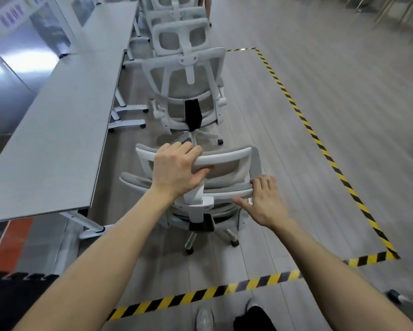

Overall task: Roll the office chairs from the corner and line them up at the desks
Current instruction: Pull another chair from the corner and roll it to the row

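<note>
A white and grey mesh office chair [227,173] stands right in front of me, its back towards me. My left hand [176,168] grips the top bar of its headrest. My right hand [265,201] rests on the right end of the backrest's upper rim, thumb under, fingers spread over it. Ahead, a second chair [188,91] of the same kind stands at the grey desks [64,130], and further chairs [179,37] queue behind it along the desks' right side.
Black and yellow hazard tape [320,144] marks a rectangle on the wooden floor around the chairs. White desk legs on castors [129,115] stick out towards the chairs. My shoes [204,318] show at the bottom edge. A person's legs [206,8] stand at the far end.
</note>
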The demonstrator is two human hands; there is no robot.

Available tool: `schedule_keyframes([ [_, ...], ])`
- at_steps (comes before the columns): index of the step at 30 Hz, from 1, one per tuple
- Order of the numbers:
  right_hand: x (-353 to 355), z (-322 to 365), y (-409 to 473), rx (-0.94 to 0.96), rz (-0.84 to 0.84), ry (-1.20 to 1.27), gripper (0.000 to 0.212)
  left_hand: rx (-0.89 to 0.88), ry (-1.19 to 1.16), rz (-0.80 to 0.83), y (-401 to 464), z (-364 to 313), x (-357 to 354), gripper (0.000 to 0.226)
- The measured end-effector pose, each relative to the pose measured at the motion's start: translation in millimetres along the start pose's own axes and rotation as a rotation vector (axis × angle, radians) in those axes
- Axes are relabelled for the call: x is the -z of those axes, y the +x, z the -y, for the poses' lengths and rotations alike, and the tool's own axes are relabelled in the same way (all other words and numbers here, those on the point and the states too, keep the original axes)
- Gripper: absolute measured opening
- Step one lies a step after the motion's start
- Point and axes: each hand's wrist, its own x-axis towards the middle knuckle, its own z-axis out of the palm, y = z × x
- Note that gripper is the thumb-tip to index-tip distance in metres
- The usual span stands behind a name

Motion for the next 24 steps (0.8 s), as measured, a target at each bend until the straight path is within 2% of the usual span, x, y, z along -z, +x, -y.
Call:
schedule_keyframes([
  [8,-3,-30,108,0.079,0.054,-0.055,0.098,0.095,0.095,-0.003,61,18,-47,0.048],
  [14,3,-57,179,0.16,0.042,-0.08,0.086,0.168,0.132,0.025,108,22,-81,0.05],
  [20,-5,-78,225,0.181,0.042,-0.054,0.092,0.219,0.159,0.009,140,22,-109,0.052],
  [24,-6,-76,240,0.206,0.019,-0.05,0.087,0.237,0.169,0.002,144,33,-116,0.053],
])
